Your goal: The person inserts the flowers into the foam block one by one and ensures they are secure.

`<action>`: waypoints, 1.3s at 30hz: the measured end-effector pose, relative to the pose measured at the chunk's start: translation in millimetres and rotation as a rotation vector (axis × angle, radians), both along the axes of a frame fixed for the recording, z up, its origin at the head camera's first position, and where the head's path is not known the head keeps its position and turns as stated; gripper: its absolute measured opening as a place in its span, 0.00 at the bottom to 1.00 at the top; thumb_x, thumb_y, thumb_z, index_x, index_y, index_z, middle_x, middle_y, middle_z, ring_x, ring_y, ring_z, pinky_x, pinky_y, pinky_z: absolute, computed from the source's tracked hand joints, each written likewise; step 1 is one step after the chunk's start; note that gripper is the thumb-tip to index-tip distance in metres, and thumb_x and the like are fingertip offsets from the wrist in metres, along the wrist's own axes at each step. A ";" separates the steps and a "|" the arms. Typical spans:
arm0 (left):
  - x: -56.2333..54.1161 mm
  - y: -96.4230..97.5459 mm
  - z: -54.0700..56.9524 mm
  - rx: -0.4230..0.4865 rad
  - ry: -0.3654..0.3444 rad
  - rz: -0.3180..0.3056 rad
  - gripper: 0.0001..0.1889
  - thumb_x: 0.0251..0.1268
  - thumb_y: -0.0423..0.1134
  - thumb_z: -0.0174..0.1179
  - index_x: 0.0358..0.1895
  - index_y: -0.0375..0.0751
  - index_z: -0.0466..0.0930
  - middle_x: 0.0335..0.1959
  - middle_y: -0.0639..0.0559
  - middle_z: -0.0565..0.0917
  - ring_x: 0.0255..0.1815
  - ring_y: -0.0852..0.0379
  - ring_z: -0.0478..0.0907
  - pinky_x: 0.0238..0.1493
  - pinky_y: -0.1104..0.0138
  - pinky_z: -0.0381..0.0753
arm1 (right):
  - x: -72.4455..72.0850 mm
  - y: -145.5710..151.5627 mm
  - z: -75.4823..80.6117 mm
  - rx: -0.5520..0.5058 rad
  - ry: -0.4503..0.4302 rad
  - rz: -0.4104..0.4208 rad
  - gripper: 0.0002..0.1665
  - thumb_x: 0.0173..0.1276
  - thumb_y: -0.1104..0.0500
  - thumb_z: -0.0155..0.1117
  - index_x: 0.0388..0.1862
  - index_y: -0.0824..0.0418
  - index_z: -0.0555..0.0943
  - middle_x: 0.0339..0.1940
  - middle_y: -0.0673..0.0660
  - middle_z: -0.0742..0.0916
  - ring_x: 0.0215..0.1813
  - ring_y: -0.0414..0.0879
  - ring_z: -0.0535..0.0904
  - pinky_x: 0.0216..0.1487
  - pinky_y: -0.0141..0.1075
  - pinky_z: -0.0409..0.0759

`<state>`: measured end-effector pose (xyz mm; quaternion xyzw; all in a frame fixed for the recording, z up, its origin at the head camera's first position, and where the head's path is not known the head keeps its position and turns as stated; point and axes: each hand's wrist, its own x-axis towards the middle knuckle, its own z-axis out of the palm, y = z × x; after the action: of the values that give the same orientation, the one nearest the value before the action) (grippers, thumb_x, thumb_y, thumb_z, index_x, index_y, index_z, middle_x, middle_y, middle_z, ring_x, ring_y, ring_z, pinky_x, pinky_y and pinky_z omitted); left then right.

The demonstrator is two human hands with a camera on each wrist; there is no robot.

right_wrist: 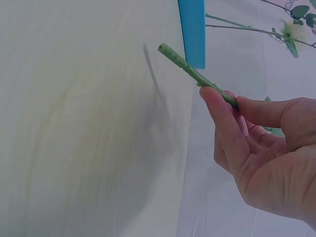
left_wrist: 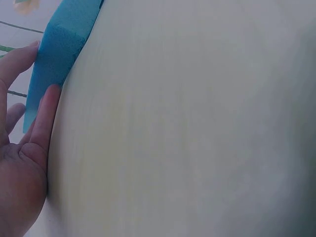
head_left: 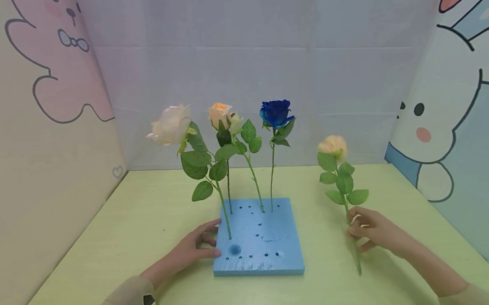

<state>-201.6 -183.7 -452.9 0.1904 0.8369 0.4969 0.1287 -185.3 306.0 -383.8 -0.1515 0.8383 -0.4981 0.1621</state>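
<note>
A blue foam board [head_left: 279, 231] with rows of holes lies on the table. Upright or leaning in it stand a large pale pink rose [head_left: 170, 126], a peach rose [head_left: 219, 114], a whitish rose [head_left: 235, 124] and a dark blue rose [head_left: 276, 114]. My left hand [head_left: 193, 245] touches the board's left edge, thumb and fingers spread along its side; the left wrist view shows the fingers [left_wrist: 48, 116] against the foam. To the right of the board, my right hand [head_left: 375, 231] pinches the stem of a cream-peach rose [head_left: 332, 146]. Its cut stem end [right_wrist: 170, 53] sticks out past the fingertips over the table.
The pale yellow-green table [head_left: 155, 198] runs back to a whitish cloth wall [head_left: 327, 74]. Side panels carry a pink cartoon bear [head_left: 64, 74] on the left and a white cartoon rabbit [head_left: 438, 124] on the right. One large hole [head_left: 235, 249] sits near the board's front left.
</note>
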 end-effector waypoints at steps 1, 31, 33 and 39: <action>0.1 0.1 0.1 -0.001 -0.001 0.000 0.43 0.59 0.45 0.70 0.77 0.52 0.58 0.70 0.38 0.70 0.55 0.50 0.77 0.50 0.69 0.78 | 0.8 -3.2 0.9 -0.007 0.018 0.000 0.17 0.75 0.63 0.54 0.53 0.73 0.64 0.35 0.57 0.81 0.40 0.41 0.82 0.34 0.43 0.86; -0.8 -0.9 -1.8 0.001 -0.012 0.015 0.43 0.59 0.45 0.70 0.77 0.54 0.59 0.70 0.39 0.70 0.55 0.52 0.78 0.51 0.67 0.78 | 15.4 -102.6 23.7 -0.121 0.599 -0.042 0.08 0.70 0.72 0.58 0.44 0.63 0.75 0.33 0.57 0.84 0.41 0.35 0.84 0.32 0.35 0.86; -1.7 -1.0 -2.5 0.003 -0.009 0.011 0.42 0.59 0.46 0.70 0.76 0.55 0.59 0.70 0.39 0.70 0.55 0.52 0.78 0.52 0.66 0.77 | 12.5 -112.0 25.1 -0.125 0.596 -0.042 0.07 0.70 0.72 0.57 0.43 0.62 0.75 0.33 0.58 0.84 0.40 0.38 0.85 0.33 0.35 0.86; -4.4 -1.9 -5.1 0.005 -0.011 0.012 0.43 0.59 0.46 0.70 0.76 0.56 0.59 0.70 0.40 0.71 0.55 0.52 0.78 0.53 0.62 0.77 | 0.7 -142.3 22.6 -0.168 0.639 0.007 0.08 0.69 0.72 0.59 0.41 0.61 0.76 0.31 0.56 0.82 0.38 0.41 0.84 0.33 0.37 0.86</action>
<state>-206.0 -185.7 -457.9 0.1831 0.8359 0.5009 0.1300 -184.5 163.6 -361.2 -0.3156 0.8022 -0.4923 -0.1204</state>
